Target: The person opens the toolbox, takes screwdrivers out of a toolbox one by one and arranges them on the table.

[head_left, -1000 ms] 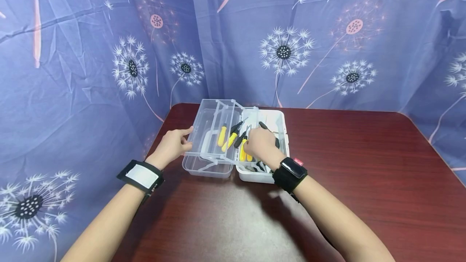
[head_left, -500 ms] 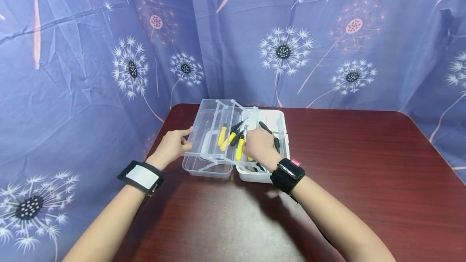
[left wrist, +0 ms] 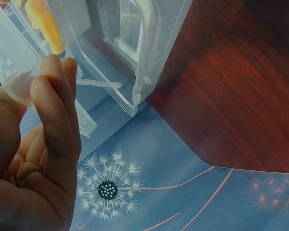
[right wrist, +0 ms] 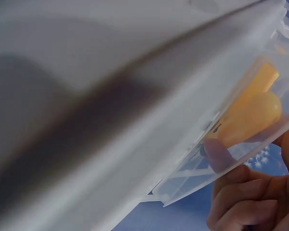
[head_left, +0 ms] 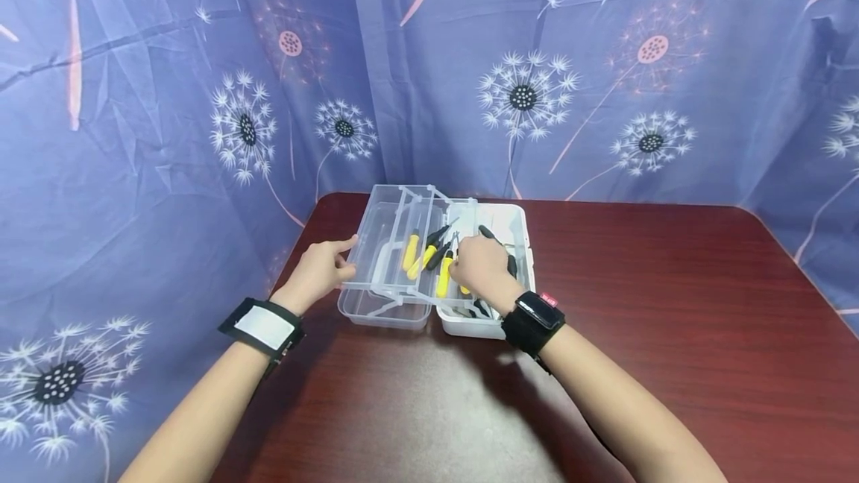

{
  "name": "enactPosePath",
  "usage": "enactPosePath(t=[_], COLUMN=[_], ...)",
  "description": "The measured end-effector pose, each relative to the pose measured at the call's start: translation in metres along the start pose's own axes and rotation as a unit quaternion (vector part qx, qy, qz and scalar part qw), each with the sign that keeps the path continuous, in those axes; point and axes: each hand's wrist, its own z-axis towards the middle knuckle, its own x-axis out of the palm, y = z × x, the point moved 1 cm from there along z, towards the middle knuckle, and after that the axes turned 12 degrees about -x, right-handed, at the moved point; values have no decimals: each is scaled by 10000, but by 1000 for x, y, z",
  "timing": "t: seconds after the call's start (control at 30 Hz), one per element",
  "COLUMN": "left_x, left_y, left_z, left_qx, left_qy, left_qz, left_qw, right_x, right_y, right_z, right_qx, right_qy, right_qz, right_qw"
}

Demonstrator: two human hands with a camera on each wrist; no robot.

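Observation:
A clear plastic tray swings out to the left of a white toolbox on a dark red table. Yellow-handled screwdrivers lie in the tray. My left hand pinches the tray's left rim between thumb and fingers; the left wrist view shows that hand and the clear tray. My right hand reaches over the seam between tray and box, fingers curled on a yellow-handled screwdriver. In the right wrist view, curled fingers sit by the clear plastic with a yellow handle behind it.
Black-handled tools lie inside the white box, partly hidden by my right hand. The table stretches to the right and toward me. A blue dandelion-print curtain hangs close behind and along the left side.
My right hand has shifted the yellow-handled screwdriver slightly left, toward the clear tray. The left hand has stayed on the tray's rim.

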Motion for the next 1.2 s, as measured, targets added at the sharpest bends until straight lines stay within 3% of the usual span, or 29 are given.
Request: enactPosePath(t=[0.73,1.2], left_x=[2,2], left_y=[1,-1], left_z=[-1,-3], left_qx=[-21,-55], left_qy=[-59,-66], left_qz=[18,-48], left_qw=[10000,10000], right_x=[-9,-14], right_y=[-9,-15], right_z=[-2,-4], right_qx=[-251,-311], right_qy=[-736,-1143], right_qz=[864,719], right_qw=[9932,9904])
